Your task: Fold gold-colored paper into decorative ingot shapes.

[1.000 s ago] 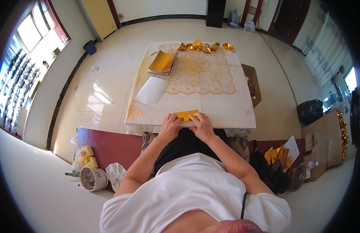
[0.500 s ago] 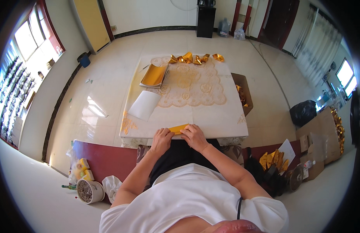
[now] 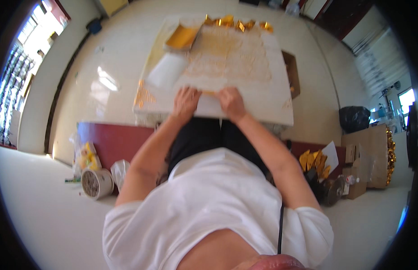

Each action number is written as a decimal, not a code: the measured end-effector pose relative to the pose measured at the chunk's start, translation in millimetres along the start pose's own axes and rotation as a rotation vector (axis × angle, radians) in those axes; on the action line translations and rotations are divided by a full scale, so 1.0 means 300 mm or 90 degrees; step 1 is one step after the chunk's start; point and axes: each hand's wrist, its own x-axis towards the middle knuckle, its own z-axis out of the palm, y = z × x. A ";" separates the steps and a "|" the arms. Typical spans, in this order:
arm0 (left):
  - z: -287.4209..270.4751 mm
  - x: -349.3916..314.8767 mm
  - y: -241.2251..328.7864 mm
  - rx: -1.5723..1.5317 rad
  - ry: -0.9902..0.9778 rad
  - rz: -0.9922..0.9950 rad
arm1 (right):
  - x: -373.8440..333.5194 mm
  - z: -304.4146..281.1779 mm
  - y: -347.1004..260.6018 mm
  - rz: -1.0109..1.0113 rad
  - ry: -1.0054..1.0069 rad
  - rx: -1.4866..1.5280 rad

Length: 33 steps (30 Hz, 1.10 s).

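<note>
A small gold paper sheet [image 3: 209, 93] lies at the near edge of the white table [image 3: 272, 108]. My left hand [image 3: 185, 102] presses on its left end and my right hand [image 3: 231, 103] on its right end, so only a thin gold strip shows between them. The picture is blurred, so the fingers' exact hold is unclear.
On the table lie a stack of gold sheets [image 3: 182, 37], a white sheet [image 3: 166, 70], a lace-patterned cloth [image 3: 231, 56] and several folded gold pieces [image 3: 236, 22] along the far edge. A cardboard box [image 3: 292, 74] stands to the right, a round tub [image 3: 95, 183] and bags at lower left.
The view has tilted so the table sits higher in the picture and blurs. Both hands stay on the gold sheet, now covering more of it.
</note>
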 end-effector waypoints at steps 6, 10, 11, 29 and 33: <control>-0.051 0.014 0.005 -0.043 -0.007 0.011 | 0.024 -0.017 -0.004 0.008 -0.036 0.010; -0.062 -0.077 0.046 -0.117 -0.029 -0.067 | -0.061 -0.025 -0.070 0.100 -0.091 0.066; -0.062 -0.090 0.054 -0.139 -0.016 -0.099 | -0.072 -0.028 -0.075 0.101 -0.093 0.067; -0.024 -0.097 0.028 -0.155 0.000 -0.317 | -0.119 -0.032 -0.066 0.315 -0.054 0.091; -0.017 -0.077 0.030 -0.117 -0.020 -0.338 | -0.110 -0.017 -0.060 0.376 -0.068 0.076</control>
